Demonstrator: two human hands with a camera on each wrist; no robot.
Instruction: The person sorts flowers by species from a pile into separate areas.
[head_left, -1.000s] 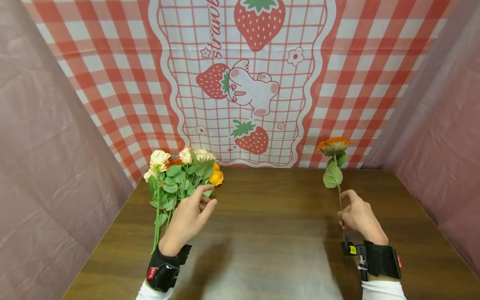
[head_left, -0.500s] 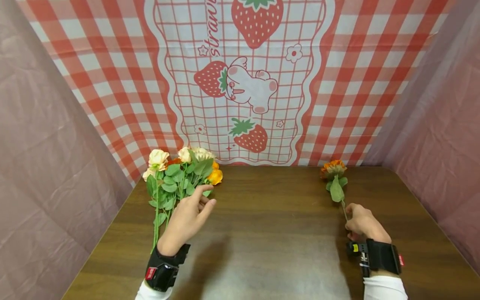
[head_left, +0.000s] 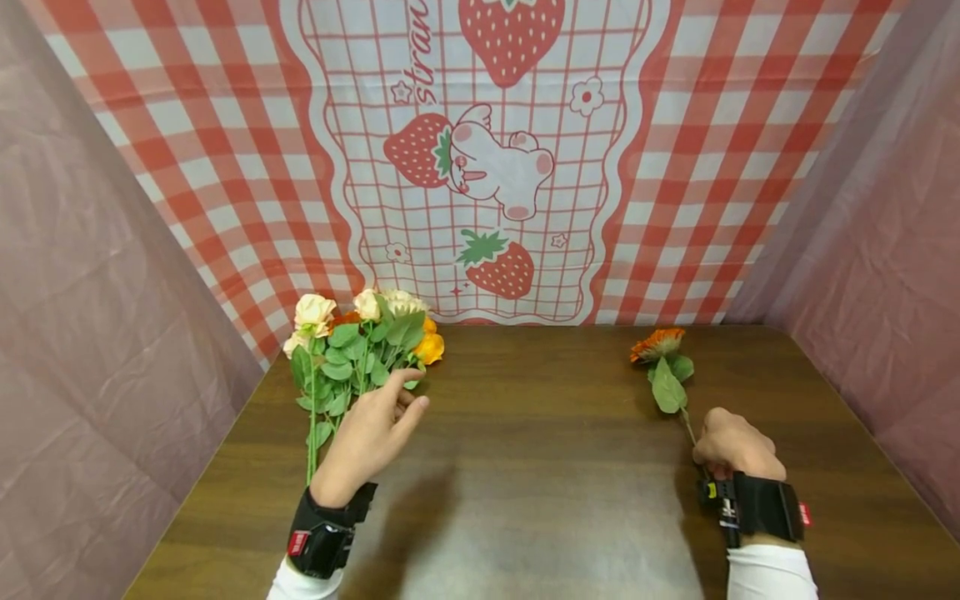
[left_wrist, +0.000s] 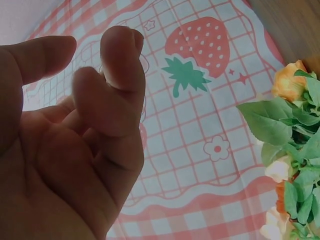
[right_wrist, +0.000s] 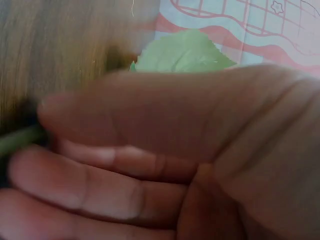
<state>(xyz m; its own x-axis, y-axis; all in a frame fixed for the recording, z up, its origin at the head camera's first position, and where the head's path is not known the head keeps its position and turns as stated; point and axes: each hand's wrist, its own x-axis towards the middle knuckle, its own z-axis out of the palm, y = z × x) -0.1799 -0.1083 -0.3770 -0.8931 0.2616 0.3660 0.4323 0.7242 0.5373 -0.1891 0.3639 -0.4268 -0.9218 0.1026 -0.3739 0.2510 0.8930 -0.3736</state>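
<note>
On the right of the head view, an orange artificial flower [head_left: 658,345] with green leaves leans up and to the left. My right hand [head_left: 738,443] pinches its thin stem [head_left: 687,427] low down. The right wrist view shows the stem [right_wrist: 22,139] between thumb and fingers, with a leaf [right_wrist: 182,52] behind the thumb. My left hand [head_left: 370,433] hovers over the right side of a bunch of flowers [head_left: 341,367], its fingers loosely bent and holding nothing. In the left wrist view that bare hand [left_wrist: 85,135] is apart from the orange and cream blooms at the right edge.
The flowers in the bunch lie on a brown wooden table [head_left: 540,433], cream and orange heads toward the back. A red-and-white strawberry-print cloth [head_left: 480,167] hangs behind the table. Pinkish curtains [head_left: 885,275] flank both sides.
My right hand has come down and nearer with the orange flower, whose head dropped and now tilts left. The left hand has hardly moved.
</note>
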